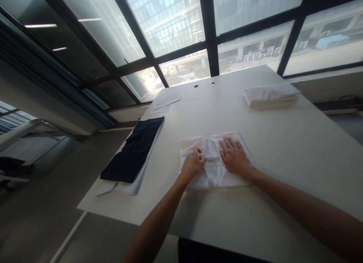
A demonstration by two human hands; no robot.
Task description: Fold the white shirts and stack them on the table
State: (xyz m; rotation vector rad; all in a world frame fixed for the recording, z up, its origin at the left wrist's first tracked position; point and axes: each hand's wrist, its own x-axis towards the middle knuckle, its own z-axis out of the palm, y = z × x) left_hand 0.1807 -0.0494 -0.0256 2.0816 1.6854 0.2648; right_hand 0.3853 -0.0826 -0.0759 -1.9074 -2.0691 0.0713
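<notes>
A white folded cloth [212, 175], creased down its middle, lies on the white table [210, 111] in front of me. On its left part, my left hand [194, 162] has its thumb and fingers curled together in a pinch on the fabric. My right hand [235, 155] rests flat on the right part, palm down with fingers stretched out. The cloth's near edge runs below both hands. Whether it is a shirt or another garment I cannot tell.
Dark navy folded cloth [134, 151] lies over white sheets at the table's left edge. Papers [168, 99] lie at the far left, a stack of folded white cloth [270, 94] at the far right. Windows [172, 21] stand beyond the table, with a curtain [65, 81] to the left.
</notes>
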